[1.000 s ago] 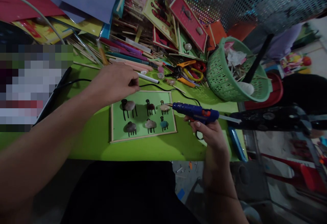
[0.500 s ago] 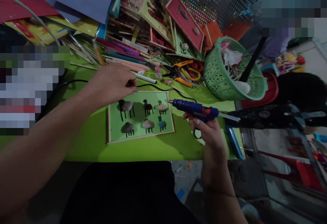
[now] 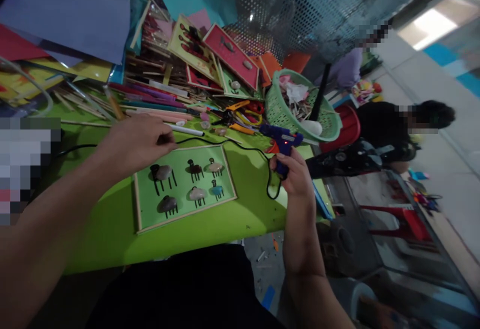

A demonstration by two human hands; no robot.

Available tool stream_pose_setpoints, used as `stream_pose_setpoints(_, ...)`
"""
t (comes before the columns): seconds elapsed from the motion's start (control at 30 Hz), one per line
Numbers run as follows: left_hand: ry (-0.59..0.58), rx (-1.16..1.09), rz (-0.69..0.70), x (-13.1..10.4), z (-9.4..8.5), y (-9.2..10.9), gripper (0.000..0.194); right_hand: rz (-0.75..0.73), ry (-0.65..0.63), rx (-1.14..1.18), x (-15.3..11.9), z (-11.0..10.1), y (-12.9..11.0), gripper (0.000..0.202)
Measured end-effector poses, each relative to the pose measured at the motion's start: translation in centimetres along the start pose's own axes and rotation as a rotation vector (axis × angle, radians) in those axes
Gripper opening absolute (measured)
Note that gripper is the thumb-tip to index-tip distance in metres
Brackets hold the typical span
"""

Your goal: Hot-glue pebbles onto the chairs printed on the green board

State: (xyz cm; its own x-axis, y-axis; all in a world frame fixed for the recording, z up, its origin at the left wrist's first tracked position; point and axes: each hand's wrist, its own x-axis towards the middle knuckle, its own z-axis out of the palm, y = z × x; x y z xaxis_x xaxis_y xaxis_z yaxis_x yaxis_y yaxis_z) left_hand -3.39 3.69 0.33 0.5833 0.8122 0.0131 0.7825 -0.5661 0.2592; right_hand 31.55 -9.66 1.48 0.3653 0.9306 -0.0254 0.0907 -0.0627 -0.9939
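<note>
Right grip (image 3: 290, 176): we log it wrapped tight around the handle of the blue glue gun (image 3: 280, 141), held just above the counter (image 3: 247, 204) near its right edge. Gun barrel runs roughly level above the fingers; a small red light shows on its side. Black cord (image 3: 262, 161) drops from the handle, loops below this grip and trails left across the counter toward the other hand.

Left grip (image 3: 137, 141): we record it palm down, fingers curled and pressed together at the tips, where the cord passes; whether it pinches the cord we cannot tell. White marker (image 3: 185, 130) lies just beyond its fingertips.

Framed green panel (image 3: 183, 186): flat on the counter between the two grips, directly below the left one. We count six small stones on it, each with drawn black legs, set in two rows.

Beyond the right grip: green basket (image 3: 300, 114) with scraps, close to the gun; scissors (image 3: 242, 116) with yellow and red handles to its left.

Beyond the left grip: heap of sticks and pencils (image 3: 150, 96), further framed panels (image 3: 230, 54) leaning behind.
</note>
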Motion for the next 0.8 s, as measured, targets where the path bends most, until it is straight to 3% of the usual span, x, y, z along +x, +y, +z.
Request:
stream_pose_setpoints(0.43, -0.031, 0.014, -0.018, 0.2, -0.5, 0.2, 0.022, 0.046, 0.135, -0.003, 1.8, -0.9, 2.0, 0.033)
stream_pose_setpoints(0.6, -0.024, 0.028, 0.024, 0.3, -0.5, 0.0, 0.02, 0.154, 0.123, 0.116, 1.4, -1.6, 2.0, 0.035)
stream_pose_setpoints(0.8, -0.045, -0.014, 0.034, -0.1, -1.2, 0.6, 0.028, 0.274, 0.02, 0.126, -0.7, -2.3, 1.2, 0.036)
